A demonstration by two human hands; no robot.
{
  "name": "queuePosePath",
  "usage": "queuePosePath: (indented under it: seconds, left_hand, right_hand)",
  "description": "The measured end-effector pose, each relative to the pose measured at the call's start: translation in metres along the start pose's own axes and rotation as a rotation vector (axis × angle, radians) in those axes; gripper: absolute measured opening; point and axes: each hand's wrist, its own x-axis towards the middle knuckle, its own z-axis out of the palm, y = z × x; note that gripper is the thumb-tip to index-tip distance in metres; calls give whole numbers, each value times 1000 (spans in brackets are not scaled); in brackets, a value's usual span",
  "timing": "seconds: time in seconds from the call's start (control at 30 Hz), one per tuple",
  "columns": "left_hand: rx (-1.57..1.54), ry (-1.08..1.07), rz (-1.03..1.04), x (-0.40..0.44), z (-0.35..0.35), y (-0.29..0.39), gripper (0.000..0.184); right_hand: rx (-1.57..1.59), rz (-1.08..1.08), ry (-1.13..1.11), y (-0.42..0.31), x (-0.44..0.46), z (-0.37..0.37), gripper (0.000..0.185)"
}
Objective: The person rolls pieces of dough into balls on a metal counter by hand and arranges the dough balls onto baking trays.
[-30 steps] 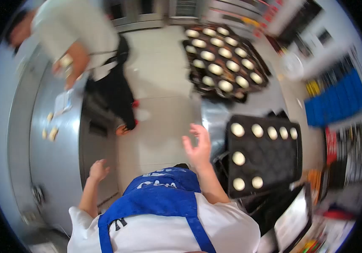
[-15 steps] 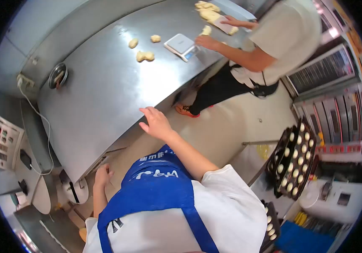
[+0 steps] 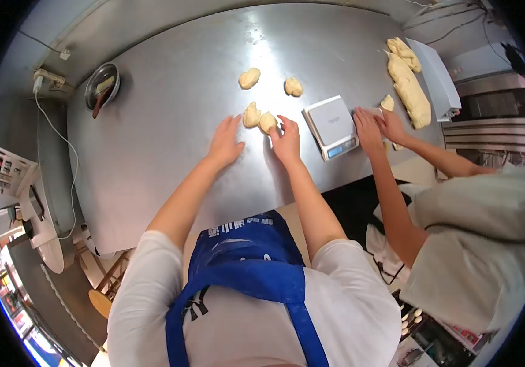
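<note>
My left hand (image 3: 225, 144) is open over the steel table (image 3: 171, 98), beside a pair of dough pieces, with nothing in it. The left piece of that pair (image 3: 251, 115) lies between my hands. My right hand (image 3: 286, 139) has its thumb and fingers around the right dough piece (image 3: 268, 122), touching it at the lower side. Farther back on the table are two more small dough pieces, one on the left (image 3: 249, 78) and one on the right (image 3: 294, 87).
A digital scale (image 3: 331, 122) stands right of my hands. Beyond it are a co-worker's hands (image 3: 372, 125), a long dough slab (image 3: 410, 92) and a grey box (image 3: 437, 79). A metal bowl (image 3: 103, 85) with a brush sits at the back left.
My view has turned from the trays and floor to the table. Both my hands have moved over the tabletop, and the right one has reached a dough piece.
</note>
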Motion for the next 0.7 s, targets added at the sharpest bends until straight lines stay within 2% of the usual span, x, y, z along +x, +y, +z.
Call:
queuePosePath:
  seconds: [0.03, 0.07, 0.17, 0.23, 0.27, 0.3, 0.37, 0.4, 0.43, 0.5, 0.53, 0.6, 0.63, 0.7]
  left_hand:
    - [151, 83, 87, 17, 17, 8, 78]
    - [150, 76, 86, 36, 25, 16, 78]
    - [88, 21, 73, 67, 31, 27, 68]
    - [-32, -216, 28, 71, 14, 25, 50]
    - [-27, -221, 33, 68, 11, 20, 50]
    - [-152, -160, -57, 59, 9, 13, 46]
    - [-302, -65, -170, 31, 4, -8, 45]
    - [-331, -25, -196, 10, -4, -21, 48]
    - [-316, 28, -180, -13, -17, -36, 47]
    - [-311, 137, -232, -69, -50, -71, 47]
    - [-318, 194, -293, -96, -66, -92, 47]
    - [-53, 305, -246, -150, -84, -136, 50]
    - [-61, 312, -263, -177, -87, -153, 50]
    - [192, 213, -183, -226, -86, -175, 56]
  right_hand:
    - [12, -13, 10, 6, 13, 6, 50]
    - [11, -6, 9, 5, 23, 9, 50]
    - [-23, 67, -100, 0, 37, 17, 56]
    - [25, 137, -144, 3, 32, 21, 58]
    - [127, 197, -123, 3, 27, 21, 54]
    - [137, 204, -111, -5, 23, 17, 54]
    - [563, 559, -289, -28, 8, 6, 50]
    - [568, 451, -293, -27, -3, 8, 47]
    - [568, 456, -280, -32, -14, 4, 47]
    - [278, 200, -239, -52, -41, -11, 43]
    - [161, 59, -103, -60, -57, -14, 35]
    - [116, -17, -51, -58, -91, -9, 33]
    - [72, -75, 0, -53, -110, -3, 31]
    - [-59, -336, 9, -23, -146, 20, 31]
